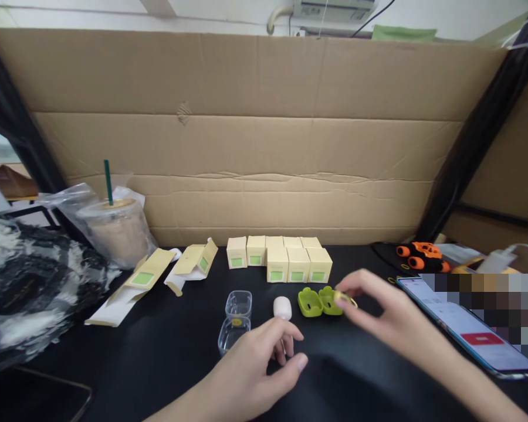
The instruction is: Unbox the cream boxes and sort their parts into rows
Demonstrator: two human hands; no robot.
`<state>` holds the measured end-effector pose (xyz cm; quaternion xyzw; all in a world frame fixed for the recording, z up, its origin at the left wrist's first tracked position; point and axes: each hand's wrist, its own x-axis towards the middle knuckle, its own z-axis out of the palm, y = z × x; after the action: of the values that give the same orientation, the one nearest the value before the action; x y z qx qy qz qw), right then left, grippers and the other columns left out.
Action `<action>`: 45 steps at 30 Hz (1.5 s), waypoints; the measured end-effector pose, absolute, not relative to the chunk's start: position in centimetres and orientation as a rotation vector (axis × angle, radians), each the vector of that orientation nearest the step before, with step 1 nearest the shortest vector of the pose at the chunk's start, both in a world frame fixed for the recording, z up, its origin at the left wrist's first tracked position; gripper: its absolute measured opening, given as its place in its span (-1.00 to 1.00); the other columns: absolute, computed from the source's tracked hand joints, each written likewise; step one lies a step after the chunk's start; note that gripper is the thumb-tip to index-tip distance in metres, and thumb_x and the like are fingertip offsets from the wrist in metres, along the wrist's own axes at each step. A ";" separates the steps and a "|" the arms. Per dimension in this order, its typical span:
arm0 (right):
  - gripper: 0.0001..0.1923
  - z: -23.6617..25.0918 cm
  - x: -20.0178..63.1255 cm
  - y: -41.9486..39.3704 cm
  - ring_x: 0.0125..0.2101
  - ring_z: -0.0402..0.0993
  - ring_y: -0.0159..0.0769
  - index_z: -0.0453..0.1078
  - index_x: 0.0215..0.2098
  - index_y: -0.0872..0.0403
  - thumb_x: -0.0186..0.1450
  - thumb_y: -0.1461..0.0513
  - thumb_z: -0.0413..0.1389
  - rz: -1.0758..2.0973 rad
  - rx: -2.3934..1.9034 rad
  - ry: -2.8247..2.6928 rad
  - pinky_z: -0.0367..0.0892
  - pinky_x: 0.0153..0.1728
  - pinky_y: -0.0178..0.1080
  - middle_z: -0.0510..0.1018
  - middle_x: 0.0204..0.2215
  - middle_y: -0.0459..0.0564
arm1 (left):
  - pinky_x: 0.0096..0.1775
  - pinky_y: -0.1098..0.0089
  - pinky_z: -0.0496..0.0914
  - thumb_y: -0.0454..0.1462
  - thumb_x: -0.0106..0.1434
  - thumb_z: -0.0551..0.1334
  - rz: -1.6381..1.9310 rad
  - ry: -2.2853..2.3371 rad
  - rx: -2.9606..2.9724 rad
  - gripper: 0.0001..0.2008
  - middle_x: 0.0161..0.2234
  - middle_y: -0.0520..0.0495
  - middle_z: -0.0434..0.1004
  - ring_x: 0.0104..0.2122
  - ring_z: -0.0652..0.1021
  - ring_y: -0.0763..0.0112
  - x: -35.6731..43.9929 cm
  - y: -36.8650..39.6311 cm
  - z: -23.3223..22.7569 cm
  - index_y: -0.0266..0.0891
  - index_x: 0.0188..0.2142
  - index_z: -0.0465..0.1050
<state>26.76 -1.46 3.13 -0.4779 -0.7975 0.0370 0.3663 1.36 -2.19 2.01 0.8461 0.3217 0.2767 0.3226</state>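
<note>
Right hand (391,319) pinches a small yellow ring (347,300) between thumb and forefinger, at the right edge of the open green case (320,301) lying on the black table (167,346). Left hand (255,366) rests loosely curled, holding nothing, fingertips beside the white capsule (283,308) and near the clear plastic case (235,320). Small boxes (286,258) stand in rows behind. Judgement: keep the pinch light, steady the green case with the free hand, and align the ring before pressing.

Black tabletop (167,351) before creased cardboard wall (255,135), black frame posts (479,135) alongside.
</note>
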 end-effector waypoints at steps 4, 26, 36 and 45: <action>-0.76 1.7 31.8 2.2 -0.55 0.40 -0.28 0.36 -0.43 0.04 0.18 0.04 0.07 0.175 -1.627 -1.840 0.32 -0.52 -0.24 0.47 -0.56 -0.05 | -0.34 0.47 0.40 -0.32 0.20 0.17 0.750 0.784 2.451 -0.86 -0.39 0.02 0.46 -0.40 0.51 0.45 1.2 -2.4 2.0 -0.21 -0.21 0.33; -0.62 3.7 24.6 7.1 0.11 0.25 -0.07 0.30 0.00 0.02 0.23 0.11 0.09 -0.096 -1.221 -2.232 0.23 0.07 0.00 0.34 0.06 0.15 | -0.33 0.35 0.30 -0.30 0.21 0.18 1.799 1.213 2.958 -0.81 -0.48 -0.02 0.46 -0.40 0.44 0.35 -2.2 1.5 5.5 -0.24 -0.54 0.35; -0.79 1.9 19.0 8.3 0.09 0.26 -0.04 0.37 -0.11 0.12 0.28 0.26 0.12 -0.318 -1.040 -2.385 0.21 0.04 0.13 0.38 0.06 0.09 | -0.26 0.28 0.35 -0.28 0.22 0.15 1.724 1.268 2.935 -0.81 -0.44 -0.04 0.47 -0.36 0.46 0.32 -2.5 1.9 4.7 -0.23 -0.52 0.35; -0.45 3.4 20.1 1.9 0.08 0.31 -0.10 -0.03 0.24 0.04 0.31 0.31 -0.02 -0.315 -0.887 -2.260 0.35 -0.01 0.00 0.35 0.07 0.19 | -0.02 0.06 0.41 -0.14 0.09 0.28 1.452 1.073 2.973 -0.34 0.03 -0.35 0.36 0.04 0.40 0.04 -1.5 1.1 3.7 -0.35 0.12 0.11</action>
<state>20.14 1.93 3.42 -0.3406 -0.8683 -0.1209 0.3397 -1.49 1.11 3.73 0.8427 0.3042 0.4115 -0.1675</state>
